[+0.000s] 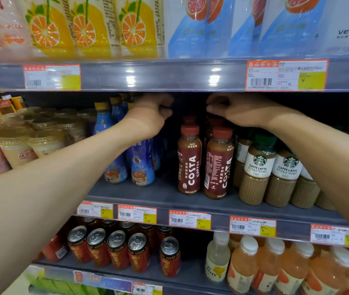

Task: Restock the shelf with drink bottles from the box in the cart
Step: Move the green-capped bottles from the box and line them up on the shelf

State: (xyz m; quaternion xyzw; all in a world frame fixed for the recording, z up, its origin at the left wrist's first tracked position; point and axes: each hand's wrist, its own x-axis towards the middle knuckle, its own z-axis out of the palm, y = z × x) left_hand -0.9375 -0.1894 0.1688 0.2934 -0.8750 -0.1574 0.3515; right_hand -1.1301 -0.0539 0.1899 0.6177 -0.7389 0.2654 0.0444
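Both hands reached deep into the grey metal middle shelf [139, 193]. The left hand [151, 112] curled beside the yellow-capped blue plastic bottles [141, 167], and the right hand [236, 110] curled just above the rear red caps. Whether either gripped anything could not be told. Two brown Costa coffee bottles with red caps [189, 162] stood upright at the shelf's front, between the blue bottles and the green-capped Starbucks latte bottles [258, 167].

A shop, by every sign the drinks aisle of a supermarket. Tiered grey shelves [148, 195] packed tight with coffee bottles [189, 165], cans [118, 249] and juice cartons [88, 26], all facing outward in rows. Along each shelf's front edge, orange-and-yellow price tags [286, 75] with barcodes and a ¥ mark.
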